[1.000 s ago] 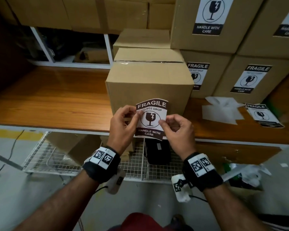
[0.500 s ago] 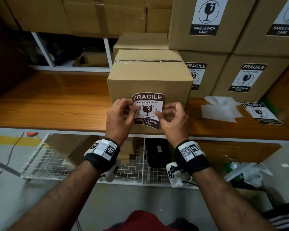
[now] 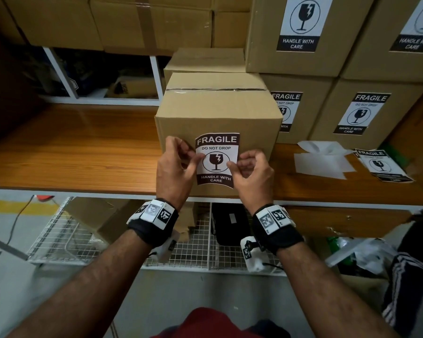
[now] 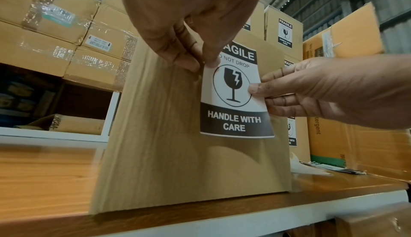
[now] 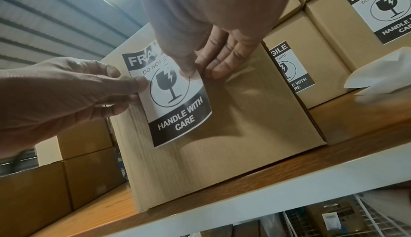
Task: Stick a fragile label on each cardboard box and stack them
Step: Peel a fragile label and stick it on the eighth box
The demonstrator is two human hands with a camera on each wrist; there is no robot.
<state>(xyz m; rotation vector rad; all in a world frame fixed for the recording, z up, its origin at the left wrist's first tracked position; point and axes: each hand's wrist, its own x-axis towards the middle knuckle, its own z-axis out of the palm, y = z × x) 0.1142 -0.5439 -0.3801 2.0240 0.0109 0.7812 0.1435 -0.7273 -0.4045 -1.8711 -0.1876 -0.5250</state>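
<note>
At the lower centre of the head view, the left hand point(image 3: 175, 170) and the right hand point(image 3: 252, 173) each pinch a side edge of the black-and-white paper fragile label point(image 3: 216, 161), thumb in front and fingers behind, so each grip is closed on the sheet. The label hangs against the front face of the plain brown cardboard box point(image 3: 217, 111), which stands at the front edge of the orange-brown wooden surface point(image 3: 71, 152). Its top band seems to lie on the cardboard, while the lower part curls away and casts a shadow in the wrist views; whether the top has truly stuck I cannot tell. So this box's label is only placed, not pressed down, and the box itself is not yet stacked. To the right, peeled white backing sheets point(image 3: 322, 159) and spare fragile labels point(image 3: 381, 164) lie on the wood. Behind, at upper right, labelled cardboard boxes point(image 3: 359, 111) already stand stacked, suggesting the job is well advanced; another unlabelled-looking box point(image 3: 205, 59) waits directly behind.
</note>
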